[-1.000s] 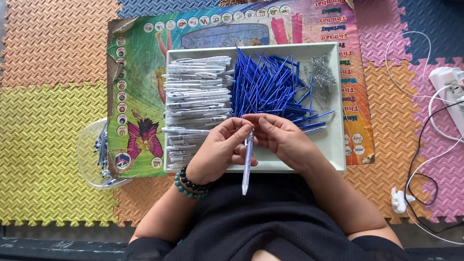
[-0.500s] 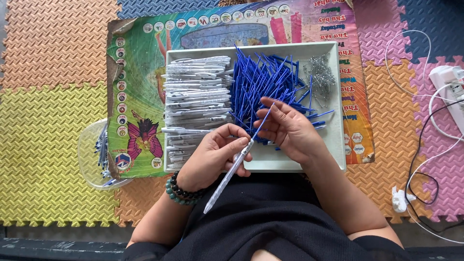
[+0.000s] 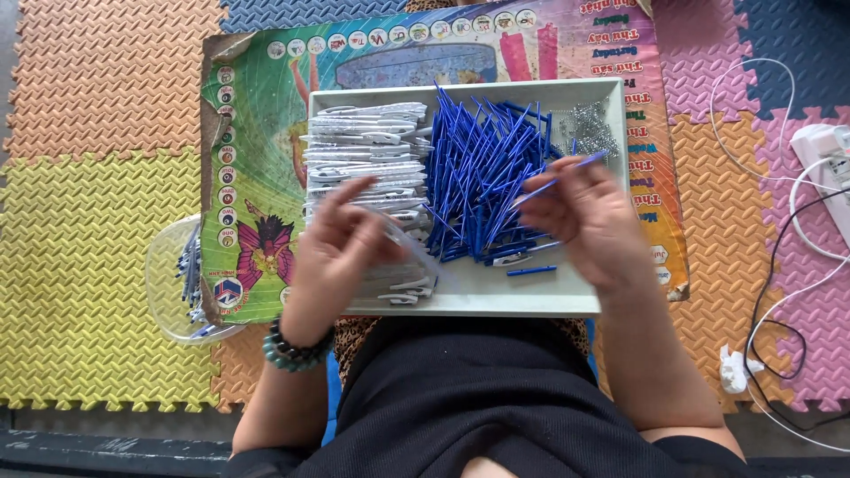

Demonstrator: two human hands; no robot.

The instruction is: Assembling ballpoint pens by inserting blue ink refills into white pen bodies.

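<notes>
A: What is each grip doing?

B: The right hand [image 3: 591, 219] pinches a thin blue pen refill [image 3: 560, 175] between its fingertips, the refill slanting up over the pile of blue pen parts [image 3: 482, 173]. The left hand [image 3: 341, 243] is blurred. It hovers over the stack of clear pen barrels [image 3: 367, 150] with fingers spread, and something clear lies under its fingers, but I cannot tell whether its grip is closed on it.

A: And the surface?

B: Everything sits in a pale rectangular tray [image 3: 531, 299] on a colourful poster [image 3: 257, 133], laid over foam puzzle floor mats [image 3: 88, 115]. A heap of small metal springs [image 3: 589, 128] fills the tray's far right corner. A clear plastic lid [image 3: 173, 296] with a few pen pieces rests left of the poster; white cables [image 3: 779, 159] trail at right.

A: What differs from half a second ago?

B: Then both hands met at one pen above the tray's near edge. Now they are apart, the right over the blue pile, the left over the barrels.
</notes>
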